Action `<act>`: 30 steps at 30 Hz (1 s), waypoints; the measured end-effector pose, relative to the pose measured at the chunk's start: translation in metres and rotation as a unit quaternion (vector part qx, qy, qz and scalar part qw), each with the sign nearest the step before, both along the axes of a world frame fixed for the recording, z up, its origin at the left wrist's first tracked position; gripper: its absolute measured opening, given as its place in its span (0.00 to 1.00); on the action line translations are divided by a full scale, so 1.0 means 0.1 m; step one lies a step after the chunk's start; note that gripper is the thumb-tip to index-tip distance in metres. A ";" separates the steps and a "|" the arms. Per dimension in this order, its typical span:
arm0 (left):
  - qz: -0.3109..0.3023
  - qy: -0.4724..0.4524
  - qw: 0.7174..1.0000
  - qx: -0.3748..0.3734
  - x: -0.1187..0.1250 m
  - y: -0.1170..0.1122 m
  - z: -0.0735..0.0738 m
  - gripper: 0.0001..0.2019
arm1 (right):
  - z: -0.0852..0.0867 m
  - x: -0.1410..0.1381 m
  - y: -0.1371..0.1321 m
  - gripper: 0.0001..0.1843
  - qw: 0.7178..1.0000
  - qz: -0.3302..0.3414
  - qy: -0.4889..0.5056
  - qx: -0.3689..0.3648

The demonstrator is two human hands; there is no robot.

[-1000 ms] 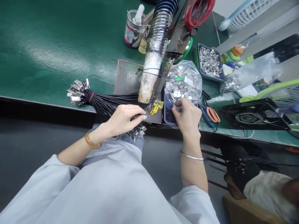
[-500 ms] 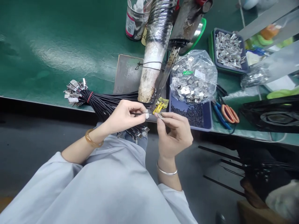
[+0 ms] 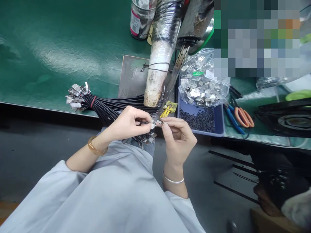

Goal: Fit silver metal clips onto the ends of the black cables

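Pinches one black wire [image 3: 143, 122] in left hand [image 3: 126, 124] fingertips at centre frame, meets it tip to tip with a small metal clip [image 3: 159, 121] gripped by right hand [image 3: 179, 139], wire bundle [image 3: 111, 105] and blue tray [image 3: 201, 133] close by, seemingly for easy reach.

Overhead light lays a wide pale glare on the green bench top [image 3: 60, 58] left of the jar [image 3: 141, 19]. Right of the jar a coarse mosaic block [image 3: 257, 38] hides detail; below the jar the left hand [image 3: 128, 124] and right hand [image 3: 178, 139] look slightly soft.
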State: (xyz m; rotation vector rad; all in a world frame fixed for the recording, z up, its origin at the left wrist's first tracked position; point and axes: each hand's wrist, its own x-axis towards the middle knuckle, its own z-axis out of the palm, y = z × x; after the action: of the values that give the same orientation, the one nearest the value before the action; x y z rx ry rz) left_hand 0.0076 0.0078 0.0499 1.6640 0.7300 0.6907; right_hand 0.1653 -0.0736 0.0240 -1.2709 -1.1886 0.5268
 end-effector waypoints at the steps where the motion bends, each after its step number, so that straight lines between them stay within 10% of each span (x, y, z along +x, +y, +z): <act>1: -0.011 0.002 1.000 0.004 -0.01 0.00 0.00 0.08 | 0.01 0.00 0.00 0.04 1.000 0.010 0.000 -0.010; 30: 0.131 -0.047 0.989 0.044 0.10 -0.12 -0.10 0.09 | -0.08 -0.08 0.03 0.04 0.991 -0.079 -0.067 0.088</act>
State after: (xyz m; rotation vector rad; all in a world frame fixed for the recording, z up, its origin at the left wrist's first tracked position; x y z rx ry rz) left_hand 0.0175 -0.0040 0.0400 1.6179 0.8689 0.9924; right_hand 0.1572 -0.0707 0.0158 -1.2502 -1.2060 0.2165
